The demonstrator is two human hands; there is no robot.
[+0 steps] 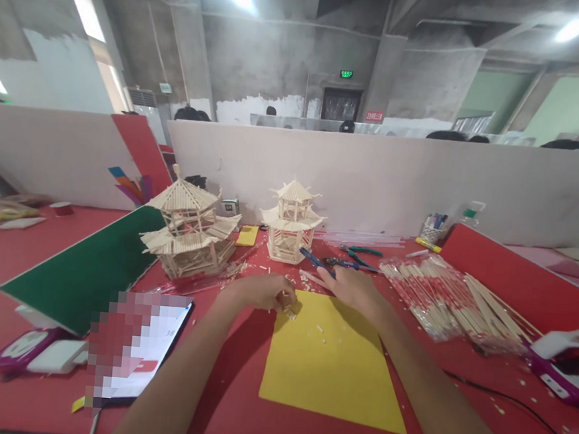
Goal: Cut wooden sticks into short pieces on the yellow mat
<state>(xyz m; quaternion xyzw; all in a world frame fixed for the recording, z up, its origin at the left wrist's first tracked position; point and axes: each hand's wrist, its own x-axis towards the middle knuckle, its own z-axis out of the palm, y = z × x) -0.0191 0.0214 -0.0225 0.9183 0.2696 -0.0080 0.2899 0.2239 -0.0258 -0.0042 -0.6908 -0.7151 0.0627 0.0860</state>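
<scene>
My left hand [269,292] is curled with its fingertips down at the upper left corner of a yellow sheet [330,374]. Small pale stick bits [289,314] lie right by those fingertips; what is inside the fingers is hidden. My right hand [354,287], past the sheet's upper edge, has its fingers closed at a dark blue tool [310,257] that points up and left. Just beyond the tool stands a small two-tiered pavilion model [291,224] of pale sticks. A larger stick pavilion [188,229] stands to the left, beyond my left hand.
Green-handled pliers [364,251] lie behind my right hand. Bundles of sticks in plastic [438,295] cover the right side. A screen device [159,347] and a purple power strip [23,350] are at left. Green [85,268] and red [519,282] boards flank the red table.
</scene>
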